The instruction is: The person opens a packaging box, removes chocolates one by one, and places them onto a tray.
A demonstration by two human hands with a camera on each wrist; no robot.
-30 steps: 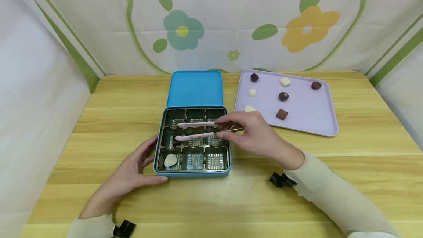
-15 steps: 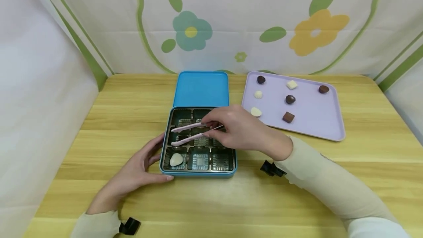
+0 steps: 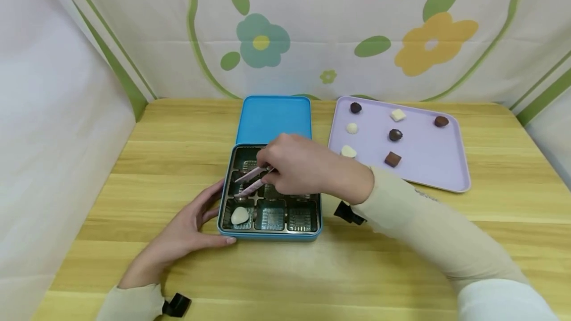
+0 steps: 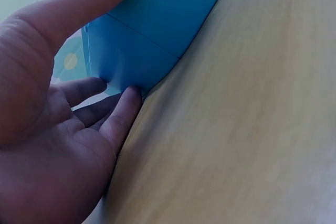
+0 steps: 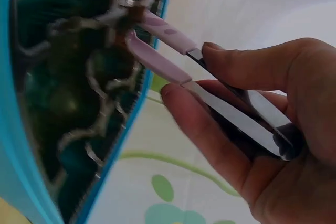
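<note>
In the head view my right hand holds tongs with pink arms over a blue tin box. Their tips reach down into the middle-left compartment of the dark divided insert. Something dark lies around the tips, too blurred to make out. In the right wrist view the metal shanks of the tongs lie between thumb and fingers, and the two arms stand apart. My left hand holds the tin's near-left corner, thumb along the front and fingers against the left side. A white rounded chocolate sits in the near-left compartment.
Behind the tin lies its blue lid. To the right, a lilac tray bears several chocolates, among them a brown square one and a white domed one. A flowered cloth hangs along the table's back edge.
My right hand has moved left over the tin, and the tongs have tilted downward into the middle-left compartment. My left hand stays at the tin's corner. The head view has shifted a little.
</note>
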